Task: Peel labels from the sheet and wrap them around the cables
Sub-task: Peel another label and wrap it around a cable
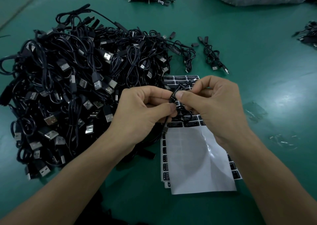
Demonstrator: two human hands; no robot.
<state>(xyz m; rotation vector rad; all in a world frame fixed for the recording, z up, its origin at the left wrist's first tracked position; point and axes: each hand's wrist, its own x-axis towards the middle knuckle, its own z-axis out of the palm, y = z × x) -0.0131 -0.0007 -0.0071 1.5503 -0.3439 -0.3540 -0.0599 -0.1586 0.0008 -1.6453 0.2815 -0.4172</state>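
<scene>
Black label [176, 92] pinched against a thin cable [166, 122] by left hand [144, 108] and right hand [211, 104], both gripping with fingertips, just above label sheet [197, 164] near middle of tabletop [257, 70]. Large cable pile [77, 87] beside sheet's left edge. Loose cables [214, 56] toward far edge.
</scene>
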